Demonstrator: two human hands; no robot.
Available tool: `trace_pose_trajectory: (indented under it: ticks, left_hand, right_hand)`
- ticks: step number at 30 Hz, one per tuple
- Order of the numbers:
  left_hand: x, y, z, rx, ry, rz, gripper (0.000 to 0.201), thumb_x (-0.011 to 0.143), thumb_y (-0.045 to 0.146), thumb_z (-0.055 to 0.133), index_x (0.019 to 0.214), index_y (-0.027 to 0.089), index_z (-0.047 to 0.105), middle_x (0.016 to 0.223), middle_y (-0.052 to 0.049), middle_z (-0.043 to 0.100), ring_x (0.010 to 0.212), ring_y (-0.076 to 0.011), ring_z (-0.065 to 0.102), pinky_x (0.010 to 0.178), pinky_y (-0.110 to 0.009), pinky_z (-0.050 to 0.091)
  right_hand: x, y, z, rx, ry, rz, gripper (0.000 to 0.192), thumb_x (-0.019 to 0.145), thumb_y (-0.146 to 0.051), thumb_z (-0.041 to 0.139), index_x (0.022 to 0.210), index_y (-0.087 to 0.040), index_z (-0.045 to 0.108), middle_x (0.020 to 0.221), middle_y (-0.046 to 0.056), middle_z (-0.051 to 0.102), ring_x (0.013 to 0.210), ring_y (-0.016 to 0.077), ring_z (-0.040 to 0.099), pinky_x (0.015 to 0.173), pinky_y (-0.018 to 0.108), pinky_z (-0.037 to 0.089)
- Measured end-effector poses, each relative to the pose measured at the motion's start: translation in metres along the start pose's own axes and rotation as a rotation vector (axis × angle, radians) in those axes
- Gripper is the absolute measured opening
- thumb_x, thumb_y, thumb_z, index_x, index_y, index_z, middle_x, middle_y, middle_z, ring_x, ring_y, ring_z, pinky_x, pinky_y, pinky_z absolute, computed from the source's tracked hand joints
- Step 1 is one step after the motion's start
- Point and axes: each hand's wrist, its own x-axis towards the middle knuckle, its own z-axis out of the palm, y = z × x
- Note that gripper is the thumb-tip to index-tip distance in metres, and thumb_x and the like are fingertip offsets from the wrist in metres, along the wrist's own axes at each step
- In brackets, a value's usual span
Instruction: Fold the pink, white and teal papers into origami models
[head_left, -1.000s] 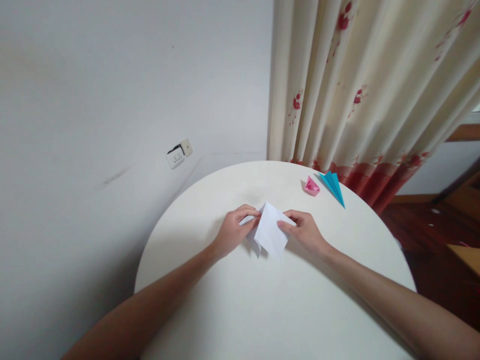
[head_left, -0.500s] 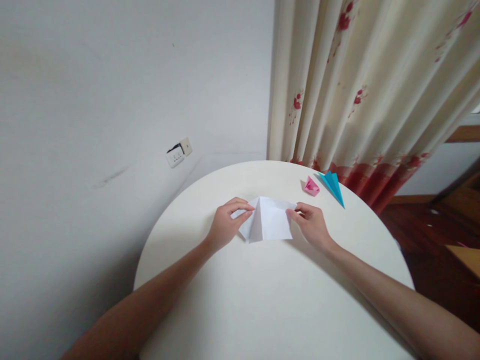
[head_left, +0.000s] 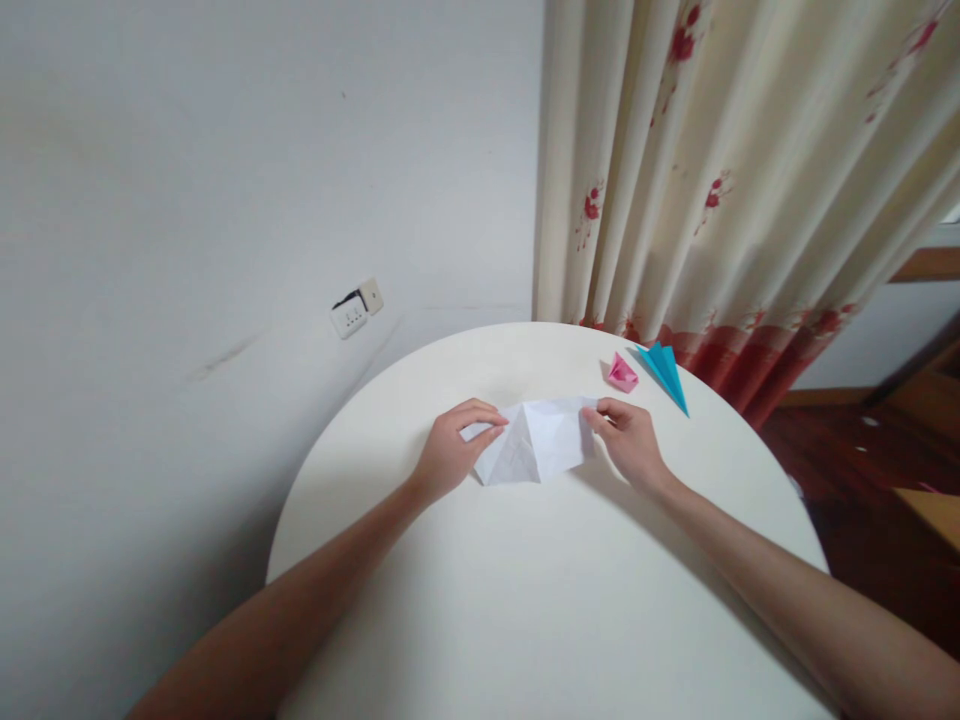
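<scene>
Head view, looking down on a round white table (head_left: 540, 600). Near its middle, a creased white sheet of paper (head_left: 536, 445), partly unfolded, lying on the tabletop with its fold lines showing as faint ridges. Left hand (head_left: 450, 455) at the sheet's left corner, fingers curled down onto it, seemingly pinning that side flat. Right hand (head_left: 630, 440) at the right edge, thumb and forefinger pinched shut on the paper's corner, probably to keep the sheet stretched between both hands. Farther back on the right, well apart from the sheet, a small pink folded-paper piece (head_left: 622, 372) just beside a blue folded-paper dart (head_left: 665, 372), likely set aside out of the way. Behind the table, a cream curtain with red flowers (head_left: 712, 180) and a pale wall with a white socket plate (head_left: 356, 308).

Hard to tell: how many layers under the sheet, and the exact form of the pink piece. Table's near edge and both elbows cut off by the frame.
</scene>
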Motion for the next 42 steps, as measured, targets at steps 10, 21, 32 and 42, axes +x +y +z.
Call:
trace_pose_trajectory:
  ticks: [10, 21, 32, 42]
  left_hand:
    - [0.001, -0.002, -0.001, 0.016, -0.005, 0.018, 0.011, 0.086, 0.027, 0.068, 0.084, 0.02, 0.076, 0.09, -0.007, 0.071, 0.086, -0.0195, 0.067, 0.084, -0.032, 0.052]
    - [-0.002, -0.004, 0.0, 0.196, 0.033, 0.086, 0.016, 0.091, 0.02, 0.06, 0.091, 0.022, 0.076, 0.093, -0.006, 0.071, 0.09, -0.019, 0.066, 0.085, -0.031, 0.051]
    - [-0.022, 0.015, 0.016, 0.535, -0.17, 0.02, 0.052, 0.094, 0.04, 0.057, 0.145, 0.032, 0.049, 0.117, -0.004, 0.072, 0.097, -0.0225, 0.069, 0.084, -0.028, 0.05]
    - [-0.014, -0.012, 0.03, -0.147, -0.147, -0.313, 0.044, 0.092, 0.056, 0.055, 0.111, 0.018, 0.069, 0.115, -0.012, 0.071, 0.104, -0.0247, 0.066, 0.083, -0.033, 0.053]
  right_hand:
    - [0.0, -0.005, 0.002, -0.009, 0.003, 0.014, 0.031, 0.083, -0.047, 0.066, 0.083, -0.017, 0.071, 0.081, 0.005, 0.07, 0.074, 0.0195, 0.061, 0.067, 0.031, 0.049]
    - [0.003, 0.021, 0.001, -0.239, 0.075, 0.095, 0.067, 0.079, -0.063, 0.064, 0.126, -0.017, 0.057, 0.116, 0.016, 0.063, 0.089, 0.0253, 0.064, 0.076, 0.043, 0.054]
    - [-0.019, 0.019, 0.017, -0.457, -0.183, -0.26, 0.051, 0.09, -0.047, 0.06, 0.135, -0.025, 0.054, 0.133, 0.014, 0.057, 0.125, 0.0321, 0.05, 0.108, 0.053, 0.039]
    - [-0.032, 0.028, 0.034, -0.293, -0.362, -0.229, 0.063, 0.091, -0.055, 0.057, 0.148, -0.027, 0.045, 0.149, 0.012, 0.049, 0.137, 0.0332, 0.043, 0.114, 0.053, 0.033]
